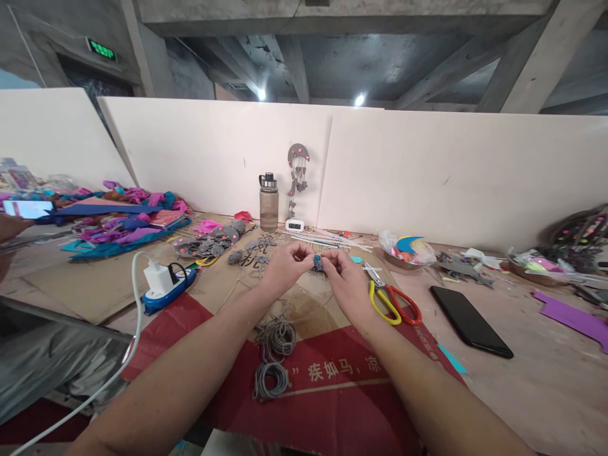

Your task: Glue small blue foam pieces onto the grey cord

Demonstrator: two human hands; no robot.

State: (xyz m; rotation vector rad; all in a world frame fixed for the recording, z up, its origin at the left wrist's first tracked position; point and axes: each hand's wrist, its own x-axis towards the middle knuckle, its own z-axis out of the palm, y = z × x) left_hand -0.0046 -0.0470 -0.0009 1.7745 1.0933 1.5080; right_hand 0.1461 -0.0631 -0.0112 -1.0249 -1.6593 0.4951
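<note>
one small bluish piece (317, 262) is being pinched between the fingertips of the left hand (284, 268) and right hand (348, 279), above the cardboard sheet (313, 380). likely light, soft, easily dropped; it is best being gripped at its edges, fingers closed tight.

The table (546, 380) carries flattened cardboard (332, 392) at six o'clock, with a black phone (470, 321) at three o'clock.
</note>
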